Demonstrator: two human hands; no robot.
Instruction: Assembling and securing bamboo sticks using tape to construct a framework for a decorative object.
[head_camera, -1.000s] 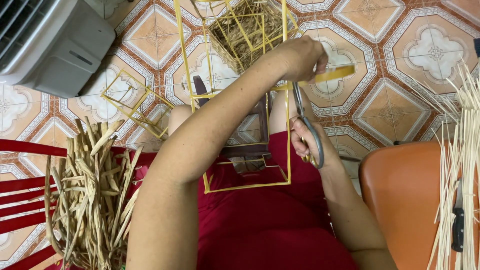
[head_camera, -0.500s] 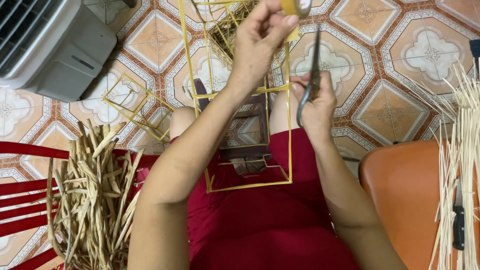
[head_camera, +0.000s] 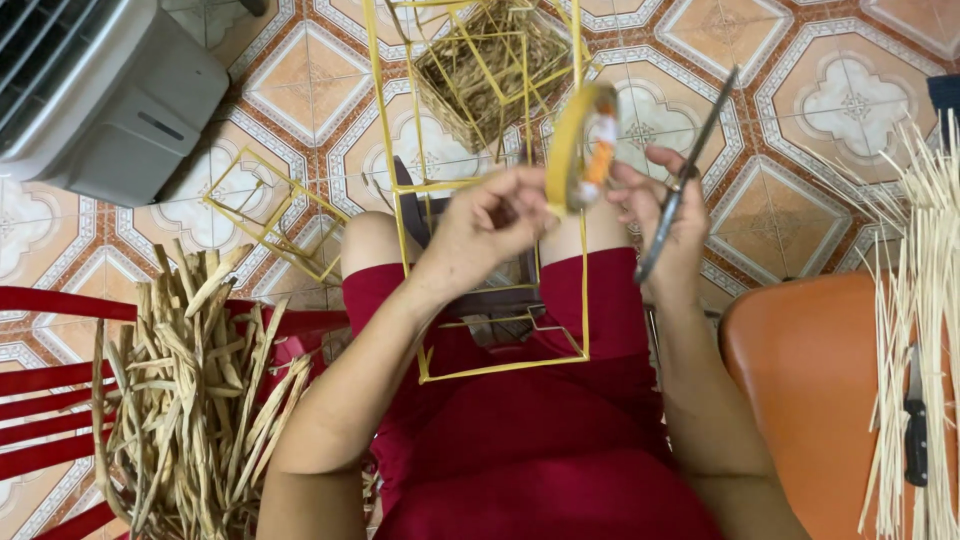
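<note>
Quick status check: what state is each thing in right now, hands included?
Left hand: raised, gripping the tape roll.
Tape roll: held on edge between both hands.
Right hand: holding the scissors, fingers on the roll.
Scissors: blades closed, pointing up.
Yellow frame: upright on the lap.
Dried stalks: piled loose on the red chair.
</note>
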